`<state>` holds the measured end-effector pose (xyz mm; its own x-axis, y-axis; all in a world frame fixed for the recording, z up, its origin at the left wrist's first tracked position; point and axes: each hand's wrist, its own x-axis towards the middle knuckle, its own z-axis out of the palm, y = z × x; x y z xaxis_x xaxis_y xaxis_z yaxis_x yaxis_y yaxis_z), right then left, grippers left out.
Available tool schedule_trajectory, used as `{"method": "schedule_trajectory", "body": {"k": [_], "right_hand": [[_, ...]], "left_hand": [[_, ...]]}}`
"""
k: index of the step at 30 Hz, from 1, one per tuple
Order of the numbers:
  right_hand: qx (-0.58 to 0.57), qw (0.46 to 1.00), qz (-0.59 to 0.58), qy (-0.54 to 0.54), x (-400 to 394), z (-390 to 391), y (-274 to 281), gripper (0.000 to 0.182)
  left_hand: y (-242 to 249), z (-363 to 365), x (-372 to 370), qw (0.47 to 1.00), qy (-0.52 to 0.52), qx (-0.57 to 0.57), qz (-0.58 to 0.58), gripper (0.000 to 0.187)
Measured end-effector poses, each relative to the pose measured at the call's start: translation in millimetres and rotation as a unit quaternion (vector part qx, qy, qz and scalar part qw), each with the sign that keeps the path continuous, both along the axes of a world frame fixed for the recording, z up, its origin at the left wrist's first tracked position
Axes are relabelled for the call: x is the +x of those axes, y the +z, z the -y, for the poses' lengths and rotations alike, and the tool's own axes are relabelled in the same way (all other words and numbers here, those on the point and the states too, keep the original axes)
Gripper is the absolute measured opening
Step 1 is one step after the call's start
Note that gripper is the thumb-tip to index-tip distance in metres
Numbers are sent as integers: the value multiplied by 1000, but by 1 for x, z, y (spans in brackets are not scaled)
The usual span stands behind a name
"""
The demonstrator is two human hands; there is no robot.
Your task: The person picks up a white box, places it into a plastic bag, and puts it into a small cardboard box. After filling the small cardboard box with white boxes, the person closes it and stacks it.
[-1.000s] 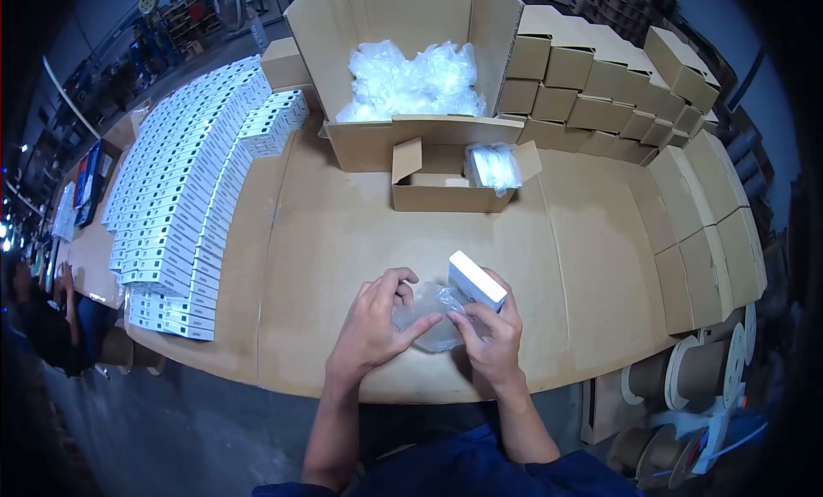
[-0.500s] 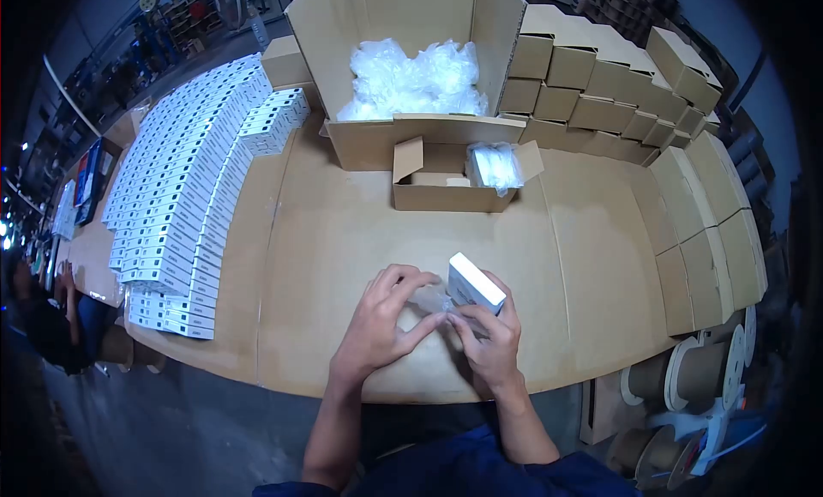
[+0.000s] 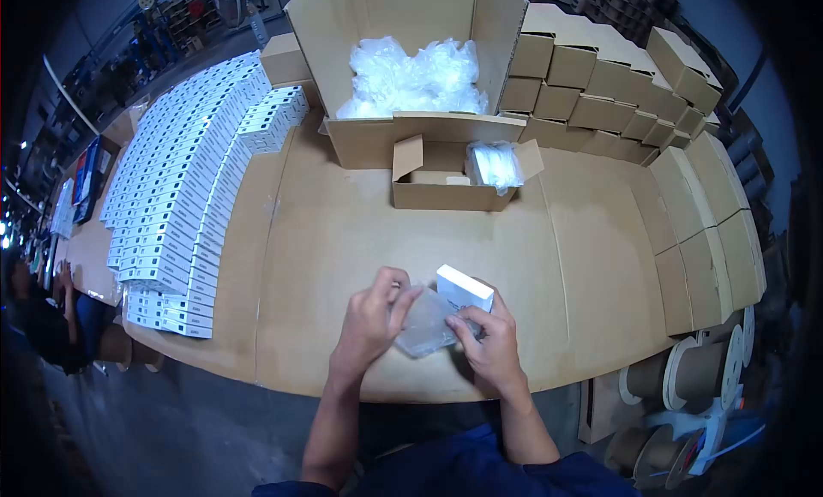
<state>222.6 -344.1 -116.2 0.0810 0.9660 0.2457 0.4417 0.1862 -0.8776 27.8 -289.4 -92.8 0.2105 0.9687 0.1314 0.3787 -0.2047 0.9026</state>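
Over the near middle of the brown-covered table [image 3: 386, 231], your left hand [image 3: 367, 321] pinches the edge of a limp, clear plastic bag [image 3: 424, 325], seemingly to spread it. Your right hand [image 3: 493, 343] grasps a small white rectangular box [image 3: 464, 288] beside the bag while its thumb pins the plastic, likely so one hand controls both. Farther off, an open brown carton [image 3: 450, 197] bears a plastic-wrapped bundle [image 3: 495, 166] at its right end, apparently placed within easy reach.
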Motion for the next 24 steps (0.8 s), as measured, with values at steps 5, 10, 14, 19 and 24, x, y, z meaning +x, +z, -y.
{"method": "schedule_trajectory", "body": {"k": [5,10,14,19,24], "right_hand": [[-61,998,-10,20,5,5,-1,11],[0,997,-57,-60,-6,10,-19,10],[4,993,-76,-93,-10,10,-25,10],[21,995,-72,-62,-9,7,-26,11],[78,989,-103,-77,19,-4,-6,22]], "left_hand": [[-29,-20,-10,956,85,14,279,23],[-51,-18,-3,847,106,35,520,74],[-69,14,4,851,19,-106,514,92],[-57,25,8,927,-11,-163,338,64],[-50,22,5,969,-2,-95,227,53]]}}
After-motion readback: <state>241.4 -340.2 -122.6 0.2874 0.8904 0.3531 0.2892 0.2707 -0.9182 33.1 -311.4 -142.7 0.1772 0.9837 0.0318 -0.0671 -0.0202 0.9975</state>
